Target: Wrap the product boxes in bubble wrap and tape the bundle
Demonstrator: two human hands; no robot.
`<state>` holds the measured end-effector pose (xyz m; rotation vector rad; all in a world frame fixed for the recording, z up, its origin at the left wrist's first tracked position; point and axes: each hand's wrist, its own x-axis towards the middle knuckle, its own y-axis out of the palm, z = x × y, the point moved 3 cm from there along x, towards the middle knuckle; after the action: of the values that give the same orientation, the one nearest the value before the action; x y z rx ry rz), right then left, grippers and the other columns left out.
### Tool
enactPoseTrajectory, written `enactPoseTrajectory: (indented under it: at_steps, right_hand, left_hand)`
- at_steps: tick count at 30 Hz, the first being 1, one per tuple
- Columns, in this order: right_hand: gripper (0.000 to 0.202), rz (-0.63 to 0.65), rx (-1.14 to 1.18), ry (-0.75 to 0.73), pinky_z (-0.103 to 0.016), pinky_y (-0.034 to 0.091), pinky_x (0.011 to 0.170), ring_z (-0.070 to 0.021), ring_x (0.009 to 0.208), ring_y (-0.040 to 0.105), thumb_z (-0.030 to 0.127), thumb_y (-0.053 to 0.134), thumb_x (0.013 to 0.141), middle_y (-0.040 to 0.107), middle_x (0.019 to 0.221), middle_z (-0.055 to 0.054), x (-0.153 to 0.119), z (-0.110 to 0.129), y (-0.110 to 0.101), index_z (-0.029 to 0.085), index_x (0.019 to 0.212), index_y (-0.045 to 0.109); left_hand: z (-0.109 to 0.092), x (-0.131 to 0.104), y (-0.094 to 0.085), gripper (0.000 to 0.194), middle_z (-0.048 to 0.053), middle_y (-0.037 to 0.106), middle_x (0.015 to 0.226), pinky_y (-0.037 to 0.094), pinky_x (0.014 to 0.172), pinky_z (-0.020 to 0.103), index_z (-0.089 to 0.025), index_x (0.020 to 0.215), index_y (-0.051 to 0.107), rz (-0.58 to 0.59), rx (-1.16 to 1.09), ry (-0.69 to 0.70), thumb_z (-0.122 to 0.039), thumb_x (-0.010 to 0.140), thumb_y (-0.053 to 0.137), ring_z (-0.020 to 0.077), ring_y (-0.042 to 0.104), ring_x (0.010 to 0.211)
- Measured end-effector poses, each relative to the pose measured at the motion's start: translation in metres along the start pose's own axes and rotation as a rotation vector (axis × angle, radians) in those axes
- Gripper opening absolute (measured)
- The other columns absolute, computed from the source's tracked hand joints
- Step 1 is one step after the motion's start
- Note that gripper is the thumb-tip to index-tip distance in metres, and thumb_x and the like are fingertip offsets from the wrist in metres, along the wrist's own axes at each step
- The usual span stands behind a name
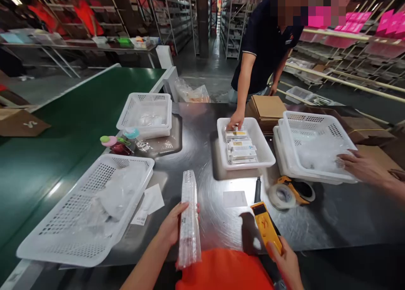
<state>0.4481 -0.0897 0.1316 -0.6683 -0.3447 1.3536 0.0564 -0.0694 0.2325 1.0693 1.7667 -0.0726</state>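
Observation:
My left hand (172, 226) grips a long clear plastic-wrapped package (189, 222), held upright on edge over the near side of the shiny metal table (202, 155). My right hand (286, 262) holds a yellow utility knife (265, 226) with its dark blade end pointing away, near a white paper slip (234, 199). An orange garment (221, 271) lies just below both hands.
A person in a dark shirt across the table reaches into a white tray (264, 153) of small boxes. Another person's hand (360, 165) rests in stacked white baskets (316, 129) at right. A tape dispenser (289, 193), two more white baskets (85, 205) (145, 112), cardboard (267, 106) and a green conveyor (63, 121) surround the table.

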Motion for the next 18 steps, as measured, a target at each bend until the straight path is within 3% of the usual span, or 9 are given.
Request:
enactPoseTrajectory:
  at_steps: [3, 6, 12, 18]
  right_hand:
    - [0.056, 0.122, 0.231, 0.072, -0.031, 0.051, 0.055, -0.0239, 0.065, 0.064, 0.073, 0.062, 0.07, 0.071, 0.074, -0.007, 0.001, 0.028, 0.023, 0.019, 0.083, 0.065]
    - [0.053, 0.145, 0.321, 0.069, -0.03, 0.05, 0.056, -0.0226, 0.065, 0.062, 0.07, 0.066, 0.068, 0.07, 0.072, -0.006, 0.002, 0.05, 0.037, 0.018, 0.081, 0.066]
    - [0.054, 0.196, 0.394, 0.068, -0.032, 0.05, 0.059, -0.024, 0.068, 0.062, 0.069, 0.07, 0.067, 0.069, 0.072, -0.006, 0.0, 0.056, 0.052, 0.017, 0.082, 0.067]
    - [0.056, 0.174, 0.476, 0.123, -0.03, 0.043, 0.052, -0.02, 0.059, 0.054, 0.073, 0.069, 0.067, 0.061, 0.063, -0.004, -0.005, 0.062, 0.046, 0.018, 0.073, 0.067]
  left_hand:
    - [0.006, 0.003, 0.0, 0.022, 0.006, 0.072, 0.077, 0.056, 0.056, 0.027, -0.012, 0.09, 0.062, 0.016, 0.06, 0.056, -0.011, 0.072, 0.074, 0.0163, 0.067, 0.059]
    - [0.01, 0.006, -0.005, 0.034, 0.006, 0.072, 0.079, 0.057, 0.059, 0.028, -0.013, 0.092, 0.061, 0.009, 0.088, 0.111, -0.011, 0.064, 0.08, 0.0166, 0.067, 0.063]
    - [0.011, 0.008, -0.024, 0.063, 0.005, 0.074, 0.085, 0.056, 0.062, 0.028, -0.018, 0.112, 0.056, 0.029, 0.153, 0.176, -0.015, 0.055, 0.085, 0.0185, 0.069, 0.069]
    - [0.024, 0.014, -0.036, 0.043, 0.005, 0.072, 0.082, 0.057, 0.062, 0.029, -0.015, 0.099, 0.058, 0.018, 0.085, 0.099, -0.017, 0.064, 0.083, 0.0173, 0.068, 0.065]
